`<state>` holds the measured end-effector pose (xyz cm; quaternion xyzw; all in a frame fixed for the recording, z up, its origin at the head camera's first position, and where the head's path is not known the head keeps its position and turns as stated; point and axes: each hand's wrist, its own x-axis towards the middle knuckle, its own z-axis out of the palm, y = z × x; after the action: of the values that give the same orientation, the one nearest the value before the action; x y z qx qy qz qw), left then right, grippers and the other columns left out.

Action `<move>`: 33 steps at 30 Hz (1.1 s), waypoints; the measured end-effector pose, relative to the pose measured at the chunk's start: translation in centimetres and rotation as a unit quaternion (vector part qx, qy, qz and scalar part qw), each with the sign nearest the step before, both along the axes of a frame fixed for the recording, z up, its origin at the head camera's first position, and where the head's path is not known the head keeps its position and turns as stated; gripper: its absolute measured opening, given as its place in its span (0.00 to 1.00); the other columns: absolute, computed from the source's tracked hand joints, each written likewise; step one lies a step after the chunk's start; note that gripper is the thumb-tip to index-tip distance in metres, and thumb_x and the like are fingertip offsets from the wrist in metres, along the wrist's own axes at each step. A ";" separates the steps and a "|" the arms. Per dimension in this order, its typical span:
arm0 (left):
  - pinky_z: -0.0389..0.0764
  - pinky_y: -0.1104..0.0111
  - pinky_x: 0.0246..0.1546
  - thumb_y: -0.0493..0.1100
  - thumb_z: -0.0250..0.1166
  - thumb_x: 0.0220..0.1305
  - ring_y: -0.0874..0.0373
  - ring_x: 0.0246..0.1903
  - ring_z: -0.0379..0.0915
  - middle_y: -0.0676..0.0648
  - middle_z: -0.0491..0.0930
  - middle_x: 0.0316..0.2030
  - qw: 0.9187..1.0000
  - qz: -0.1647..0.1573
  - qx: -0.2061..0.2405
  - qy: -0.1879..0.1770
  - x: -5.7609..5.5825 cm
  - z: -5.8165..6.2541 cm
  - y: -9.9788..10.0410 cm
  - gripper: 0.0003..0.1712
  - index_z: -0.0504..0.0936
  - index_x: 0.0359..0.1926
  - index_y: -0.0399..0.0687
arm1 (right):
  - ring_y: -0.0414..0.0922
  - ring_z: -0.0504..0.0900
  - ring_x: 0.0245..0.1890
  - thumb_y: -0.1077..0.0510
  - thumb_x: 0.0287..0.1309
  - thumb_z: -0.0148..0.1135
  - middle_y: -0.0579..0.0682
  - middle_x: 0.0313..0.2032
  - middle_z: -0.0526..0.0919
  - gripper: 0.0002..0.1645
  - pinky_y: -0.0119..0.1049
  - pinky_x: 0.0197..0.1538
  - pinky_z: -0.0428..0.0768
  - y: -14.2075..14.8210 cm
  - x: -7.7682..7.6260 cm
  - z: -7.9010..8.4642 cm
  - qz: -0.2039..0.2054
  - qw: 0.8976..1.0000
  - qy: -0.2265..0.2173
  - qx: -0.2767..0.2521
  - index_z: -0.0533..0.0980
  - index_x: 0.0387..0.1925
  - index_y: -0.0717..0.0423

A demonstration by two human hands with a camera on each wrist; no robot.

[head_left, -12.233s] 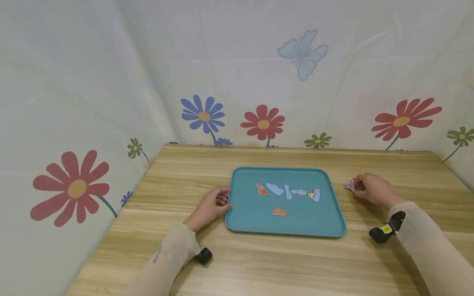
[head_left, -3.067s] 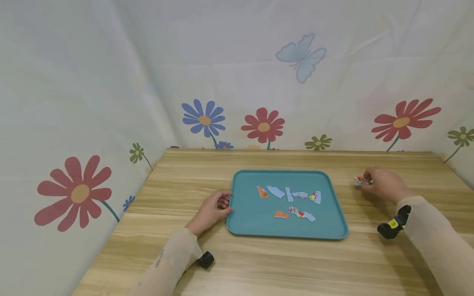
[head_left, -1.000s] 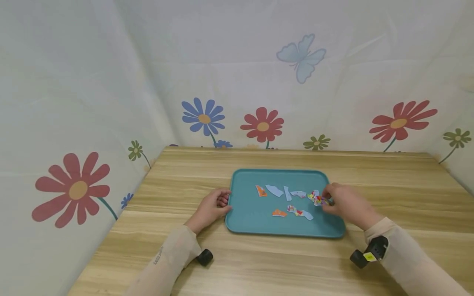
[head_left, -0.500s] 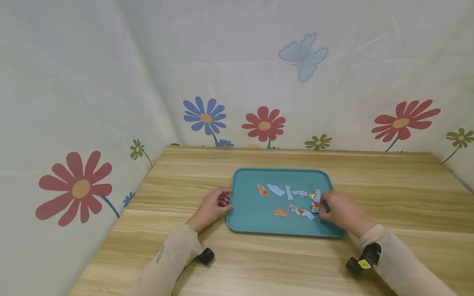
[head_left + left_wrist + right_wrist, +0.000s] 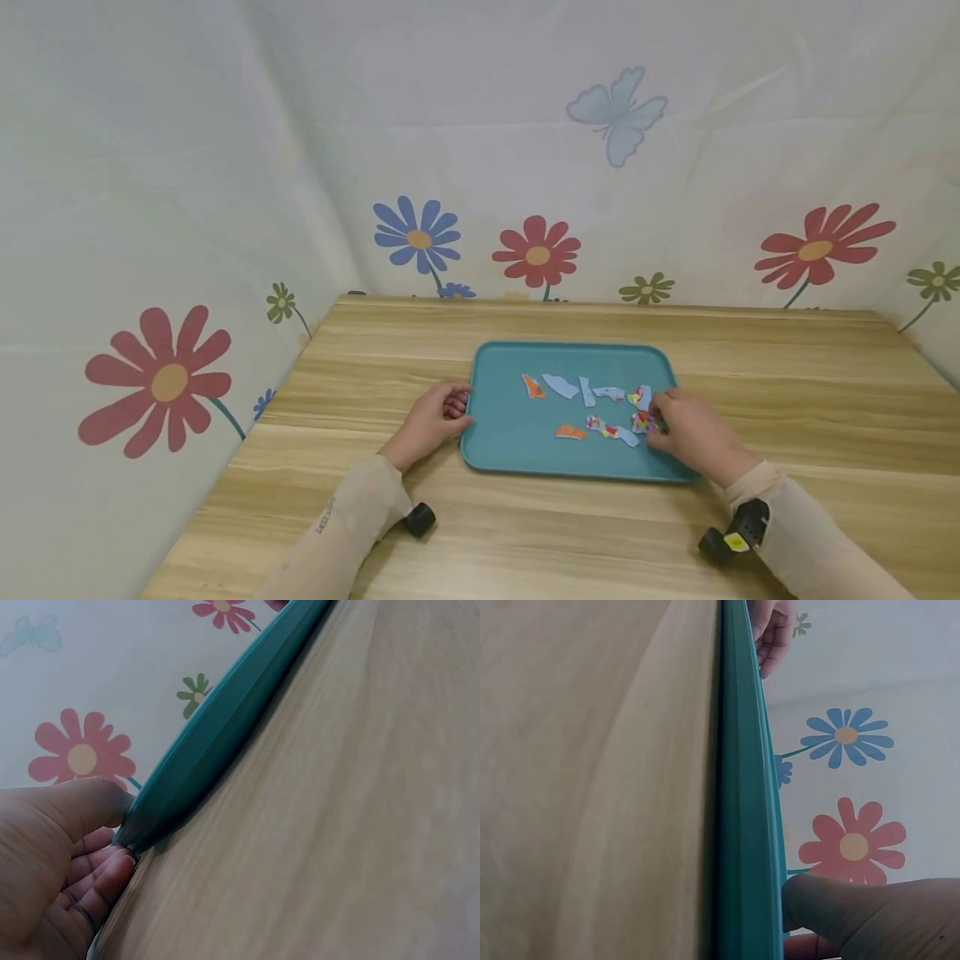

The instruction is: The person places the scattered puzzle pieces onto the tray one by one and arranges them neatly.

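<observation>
My left hand holds the left rim of a teal tray, thumb and curled fingers at its edge, as the left wrist view shows. Over the tray's right side, my right hand pinches a small multicoloured paper piece that is partly hidden by the fingers. Just above it lies a white and yellow-red piece. To its left sits a wavy red and pale blue piece, beside an orange piece. The right wrist view hides the pinched piece behind the tray's side.
Along the upper row on the tray are another orange piece, a pale blue piece, a narrow strip and a pale piece with red marks. The tray stands on a wooden table, with a flowered curtain behind.
My right hand has carried the multicoloured piece from the table at the right onto the tray, then slightly lower. The wavy piece was added earlier. My left hand stays at the rim.
</observation>
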<state>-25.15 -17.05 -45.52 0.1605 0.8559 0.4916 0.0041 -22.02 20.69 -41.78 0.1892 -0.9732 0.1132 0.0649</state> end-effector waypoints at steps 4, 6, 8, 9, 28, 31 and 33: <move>0.77 0.76 0.40 0.30 0.67 0.56 0.59 0.39 0.72 0.39 0.75 0.44 1.000 -0.001 -0.007 0.001 0.0 -0.1 0.1 0.26 0.73 0.57 0.31 | 0.41 0.71 0.25 0.57 0.47 0.69 0.50 0.29 0.76 0.15 0.37 0.28 0.74 0.1 0.2 -0.1 -0.003 1.000 0.000 0.002 0.78 0.35 0.63; 0.78 0.75 0.40 0.31 0.67 0.56 0.58 0.39 0.72 0.39 0.75 0.44 1.000 -0.004 -0.006 0.004 -0.1 -0.1 0.1 0.26 0.73 0.57 0.30 | 0.41 0.72 0.25 0.57 0.48 0.69 0.50 0.29 0.77 0.15 0.37 0.29 0.75 0.1 0.2 -0.1 -0.003 1.000 -0.002 0.001 0.78 0.35 0.63; 0.78 0.75 0.40 0.31 0.67 0.56 0.58 0.39 0.72 0.39 0.75 0.44 1.000 -0.005 -0.006 0.005 -0.1 -0.1 0.1 0.26 0.73 0.57 0.30 | 0.41 0.73 0.26 0.57 0.48 0.68 0.51 0.30 0.77 0.15 0.39 0.30 0.77 0.2 0.2 -0.1 -0.003 1.000 0.000 0.002 0.79 0.36 0.63; 0.78 0.75 0.40 0.31 0.67 0.56 0.58 0.39 0.72 0.39 0.75 0.44 1.000 -0.004 -0.004 0.004 -0.1 -0.1 0.1 0.26 0.73 0.57 0.30 | 0.41 0.74 0.27 0.57 0.49 0.68 0.51 0.30 0.78 0.15 0.40 0.31 0.78 0.2 0.2 -0.1 -0.003 1.000 0.000 0.001 0.79 0.36 0.63; 0.78 0.75 0.41 0.30 0.67 0.56 0.57 0.39 0.73 0.39 0.76 0.43 1.000 -0.001 -0.004 -0.005 -0.3 0.1 -0.2 0.27 0.73 0.57 0.32 | 0.47 0.81 0.32 0.55 0.55 0.66 0.55 0.36 0.80 0.16 0.46 0.36 0.81 0.6 0.3 0.5 -0.009 0.999 0.015 -0.031 0.78 0.42 0.62; 0.78 0.76 0.40 0.30 0.67 0.56 0.56 0.40 0.74 0.39 0.76 0.44 1.000 0.001 0.000 -0.008 -0.4 0.0 -0.6 0.27 0.73 0.58 0.32 | 0.48 0.81 0.34 0.57 0.55 0.66 0.56 0.37 0.80 0.18 0.46 0.36 0.82 0.7 0.1 0.6 0.004 0.999 0.020 -0.042 0.77 0.45 0.63; 0.78 0.75 0.40 0.31 0.67 0.57 0.55 0.40 0.74 0.38 0.76 0.44 1.000 0.001 0.000 -0.009 -0.5 -0.1 -0.8 0.26 0.73 0.58 0.32 | 0.49 0.82 0.35 0.57 0.55 0.65 0.56 0.37 0.79 0.19 0.45 0.35 0.82 0.7 0.0 0.5 0.011 0.998 0.023 -0.051 0.77 0.47 0.63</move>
<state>-25.69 -17.90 -45.60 0.1551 0.8560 0.4930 0.0110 -21.98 21.40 -41.28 0.1989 -0.9623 0.1592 0.0954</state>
